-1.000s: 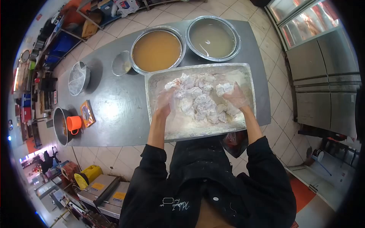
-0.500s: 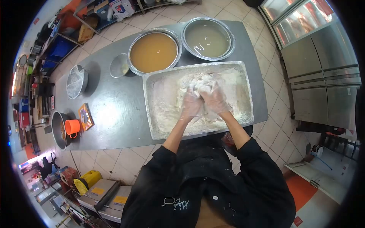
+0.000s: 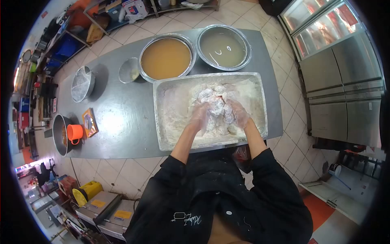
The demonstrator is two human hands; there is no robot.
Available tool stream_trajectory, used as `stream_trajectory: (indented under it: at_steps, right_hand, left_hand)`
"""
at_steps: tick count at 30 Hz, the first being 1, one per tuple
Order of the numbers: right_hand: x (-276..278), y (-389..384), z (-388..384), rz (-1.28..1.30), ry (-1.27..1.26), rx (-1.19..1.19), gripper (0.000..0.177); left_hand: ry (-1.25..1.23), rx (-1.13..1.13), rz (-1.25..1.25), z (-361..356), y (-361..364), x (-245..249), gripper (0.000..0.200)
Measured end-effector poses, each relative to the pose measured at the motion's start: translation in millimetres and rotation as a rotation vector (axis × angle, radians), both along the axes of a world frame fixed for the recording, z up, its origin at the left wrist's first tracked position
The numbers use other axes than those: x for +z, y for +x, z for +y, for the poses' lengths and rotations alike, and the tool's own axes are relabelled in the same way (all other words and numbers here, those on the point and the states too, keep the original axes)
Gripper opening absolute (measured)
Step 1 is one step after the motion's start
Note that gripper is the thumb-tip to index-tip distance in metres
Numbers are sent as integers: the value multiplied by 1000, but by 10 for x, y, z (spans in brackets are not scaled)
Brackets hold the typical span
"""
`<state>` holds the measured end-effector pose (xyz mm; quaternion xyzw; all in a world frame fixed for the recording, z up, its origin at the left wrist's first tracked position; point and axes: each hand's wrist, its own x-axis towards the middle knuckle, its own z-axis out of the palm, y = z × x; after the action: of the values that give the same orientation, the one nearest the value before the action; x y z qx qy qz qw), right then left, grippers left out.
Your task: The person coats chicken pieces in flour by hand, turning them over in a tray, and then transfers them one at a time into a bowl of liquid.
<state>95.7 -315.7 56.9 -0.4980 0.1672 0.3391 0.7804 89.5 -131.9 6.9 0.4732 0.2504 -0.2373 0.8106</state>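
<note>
Both my hands wear clear plastic gloves and are in a wide metal tray (image 3: 157,118) spread with white flour (image 3: 172,101). A heap of flour-coated meat pieces (image 3: 217,106) lies between them, with a reddish patch showing through the coating. My left hand (image 3: 199,115) curls around the near left side of the heap, its fingertips partly lost among the pieces. From the other side my right hand (image 3: 239,113) cups the heap, fingers bent against the pieces. White powder covers both gloves.
Beyond the tray stand a basin of orange-brown liquid (image 3: 166,59) and a basin of cloudy liquid (image 3: 222,48). A sieve (image 3: 129,70), a wire-mesh basket (image 3: 83,84), an orange mug (image 3: 75,133), a metal bowl (image 3: 60,136) and a colourful packet (image 3: 89,122) are farther left.
My hands have moved apart from their earlier close position. More of the floured pieces now show between them. The whole view has shifted slightly.
</note>
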Motion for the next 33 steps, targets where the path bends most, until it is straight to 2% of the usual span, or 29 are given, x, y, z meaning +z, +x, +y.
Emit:
stream_trajectory:
  at_steps: [2, 3, 4, 5, 6, 7, 8, 9, 11, 12, 13, 14, 15, 16, 17, 18, 19, 20, 22, 23, 24, 25, 26, 27, 28, 29, 31, 32, 33]
  right_hand:
    - [132, 32, 35, -103, -123, -10, 44]
    - [-23, 48, -16, -102, -122, -8, 44]
    - [-293, 86, -104, -234, -224, -39, 43]
    - [-447, 122, -155, -364, -324, -71, 41]
    - [-358, 142, -169, -363, -323, -69, 41]
    - [-131, 165, -178, -442, -440, -26, 42]
    - [73, 197, -189, -522, -557, 19, 42]
    - [229, 242, -219, -522, -559, 20, 42]
    - [426, 343, -303, -804, -1159, 365, 43]
    - [413, 368, -335, -804, -1159, 370, 43]
    - [378, 391, -368, -897, -1335, 406, 43]
    - [324, 418, -407, -989, -1511, 441, 44]
    - [112, 501, -486, -990, -1508, 446, 44]
    - [-201, 627, -577, -921, -1385, 399, 45]
    - [-236, 657, -552, -888, -1319, 379, 46]
    - [-266, 686, -524, -856, -1254, 358, 46]
    - [-28, 673, -357, -1018, -1396, 432, 49]
    - [105, 658, -240, -1177, -1541, 500, 51]
    - [46, 734, -105, -1136, -1522, 543, 53]
    - [19, 748, -36, -1085, -1506, 583, 54]
    - [78, 709, 50, -1091, -1502, 587, 54]
    - [209, 639, 139, -1129, -1487, 595, 53]
    - [328, 598, 204, -1167, -1474, 603, 52]
    - [410, 595, 248, -1173, -1474, 605, 52]
    - [479, 600, 292, -1136, -1445, 721, 52]
    - [529, 598, 332, -1094, -1412, 837, 52]
    - [607, 599, 392, -991, -1388, 935, 53]
    - [636, 604, 416, -886, -1369, 1026, 55]
    - [554, 586, 379, -853, -1314, 1057, 53]
  left_hand:
    - [84, -48, -96, 1, -5, -208, 33]
    - [174, -119, -232, 38, -8, -454, 40]
    - [265, -188, -370, 67, 3, -583, 50]
    - [267, -186, -370, 77, 3, -408, 50]
    - [251, -201, -337, 68, -18, -61, 51]
    - [233, -217, -304, 56, -34, 162, 53]
    - [231, -217, -304, 59, -45, 206, 53]
    - [224, -179, -404, 77, -57, 234, 54]
    - [217, -139, -502, 127, -67, 183, 55]
    - [331, -95, -489, 153, -67, 74, 55]
    - [446, -50, -475, 185, -61, 9, 56]
    - [446, -45, -471, 249, -43, -57, 56]
    - [670, -96, -408, 339, -12, -90, 56]
    - [893, -145, -340, 425, -2, -140, 57]
    - [896, -139, -336, 514, -23, -313, 57]
    - [1432, -171, -441, 597, -64, -577, 59]
    - [1974, -195, -528, 654, -95, -611, 61]
    - [1977, -191, -521, 681, -133, -646, 61]
    - [2002, -253, -610, 720, -183, -436, 52]
    - [2005, -250, -603, 790, -141, -570, 52]
    - [1797, -360, -456, 893, -38, -811, 46]
    - [1579, -456, -315, 939, 31, -839, 40]
    - [1580, -450, -313, 963, 46, -867, 40]
    - [1461, -361, -357, 976, 68, -701, 38]
    - [1342, -274, -400, 994, 98, -507, 37]
    - [1343, -271, -397, 967, 118, -283, 37]
    - [855, -100, -276, 810, 130, 96, 46]
    - [853, -98, -272, 734, 97, 132, 46]
    - [679, -39, -253, 651, 41, 152, 54]
